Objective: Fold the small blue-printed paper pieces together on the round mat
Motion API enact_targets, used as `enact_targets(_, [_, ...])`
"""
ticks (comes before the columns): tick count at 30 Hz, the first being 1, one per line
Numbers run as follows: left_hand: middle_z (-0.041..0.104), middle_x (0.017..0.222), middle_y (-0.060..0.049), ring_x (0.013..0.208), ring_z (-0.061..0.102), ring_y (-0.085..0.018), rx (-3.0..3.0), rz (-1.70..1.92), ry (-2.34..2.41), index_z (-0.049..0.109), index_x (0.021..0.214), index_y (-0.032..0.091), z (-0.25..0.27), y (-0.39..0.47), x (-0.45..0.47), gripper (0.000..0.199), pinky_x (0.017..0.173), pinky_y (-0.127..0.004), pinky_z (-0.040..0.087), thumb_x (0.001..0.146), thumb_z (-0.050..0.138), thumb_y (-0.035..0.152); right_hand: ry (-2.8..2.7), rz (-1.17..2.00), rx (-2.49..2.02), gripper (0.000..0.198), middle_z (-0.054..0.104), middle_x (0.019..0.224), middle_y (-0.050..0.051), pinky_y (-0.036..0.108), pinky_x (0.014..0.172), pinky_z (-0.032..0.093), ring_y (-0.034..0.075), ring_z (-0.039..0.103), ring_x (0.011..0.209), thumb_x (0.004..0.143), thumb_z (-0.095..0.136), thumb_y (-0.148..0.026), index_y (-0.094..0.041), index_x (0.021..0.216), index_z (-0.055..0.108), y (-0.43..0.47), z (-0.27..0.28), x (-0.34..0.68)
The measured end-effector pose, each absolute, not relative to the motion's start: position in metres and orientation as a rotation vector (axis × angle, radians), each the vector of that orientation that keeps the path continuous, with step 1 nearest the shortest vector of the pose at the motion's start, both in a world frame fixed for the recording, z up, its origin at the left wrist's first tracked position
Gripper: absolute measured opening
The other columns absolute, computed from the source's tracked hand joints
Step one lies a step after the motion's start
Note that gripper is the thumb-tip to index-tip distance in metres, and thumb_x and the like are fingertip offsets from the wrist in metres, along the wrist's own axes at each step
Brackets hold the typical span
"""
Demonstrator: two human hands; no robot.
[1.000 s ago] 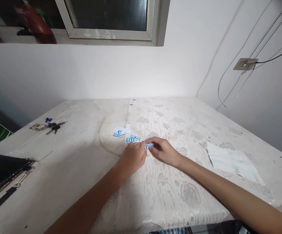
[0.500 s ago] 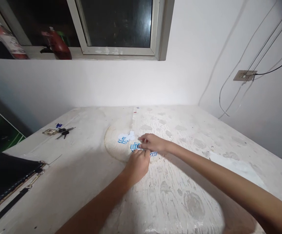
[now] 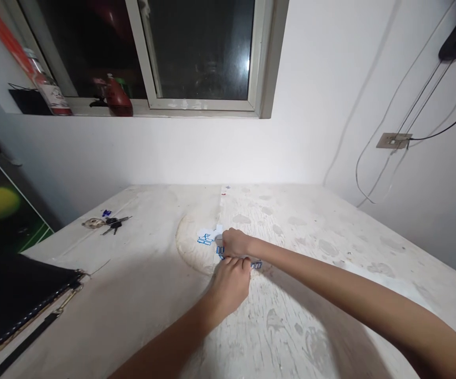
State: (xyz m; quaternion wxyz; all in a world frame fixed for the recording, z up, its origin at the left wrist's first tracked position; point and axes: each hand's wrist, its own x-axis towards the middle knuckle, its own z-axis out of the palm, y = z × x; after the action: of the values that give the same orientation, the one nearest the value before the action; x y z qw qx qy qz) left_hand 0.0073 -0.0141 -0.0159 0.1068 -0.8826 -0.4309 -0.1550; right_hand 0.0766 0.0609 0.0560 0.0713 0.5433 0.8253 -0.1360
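Observation:
Small white paper-like pieces with blue outlined shapes (image 3: 204,239) lie on the whitish tabletop (image 3: 160,326), partly within a round yellowish stain. My right hand (image 3: 236,243) is closed, its fingers curled down at the pieces; what the fingertips hold, if anything, is hidden. Just in front, my left hand (image 3: 232,276) has its fingers bent and pressed together over more blue-outlined pieces (image 3: 256,265). Its fingertips are also out of sight. A plain white scrap (image 3: 219,229) lies beside the right fingertips. The two hands nearly touch.
To the left are keys (image 3: 114,225), a small blue item (image 3: 107,213) and a black pouch (image 3: 18,300) with a strap. A white sheet (image 3: 385,284) lies under the right forearm. Bottles (image 3: 119,99) stand on the windowsill; cables hang from a wall outlet (image 3: 393,140).
My right hand has closed and turned downward, drawing its spread fingers together at the pieces. My left hand stays in place over them. The whole view has shifted, with the scene sitting lower.

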Motion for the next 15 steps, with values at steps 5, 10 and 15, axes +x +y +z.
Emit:
enact_targets(5, [0.059,0.072,-0.006,0.071,0.056,-0.02,-2.602,-0.439,-1.302,0.052,0.08,0.014,-0.012,-0.017,0.007,0.021,0.068,-0.037,0.045,0.084,0.032,0.01,2.488,-0.501,1.555,0.036,0.067,0.094,0.012,0.021,0.053,0.042,0.022,0.063,0.083,0.059,0.059,-0.012,-0.01,0.094,0.063,0.062,0.064,0.068])
enact_targets(10, [0.062,0.081,-0.009,0.08,0.058,-0.021,-2.636,-0.512,-1.304,0.052,0.097,0.012,-0.013,-0.016,0.006,0.025,0.075,-0.037,0.046,0.085,0.03,0.011,2.466,-0.505,1.632,0.044,0.062,0.102,0.016,0.026,0.062,0.045,0.026,0.06,0.09,0.058,0.058,-0.008,-0.008,0.101,0.058,0.051,0.069,0.061])
enact_targets(15, [0.063,0.084,-0.009,0.083,0.058,-0.021,-2.656,-0.501,-1.338,0.053,0.101,0.012,-0.015,-0.014,0.006,0.026,0.079,-0.037,0.045,0.085,0.032,0.012,2.443,-0.563,1.725,0.078,0.044,0.122,0.027,0.028,0.057,0.046,0.028,0.059,0.09,0.054,0.058,-0.007,-0.004,0.127,0.033,0.046,0.07,0.058])
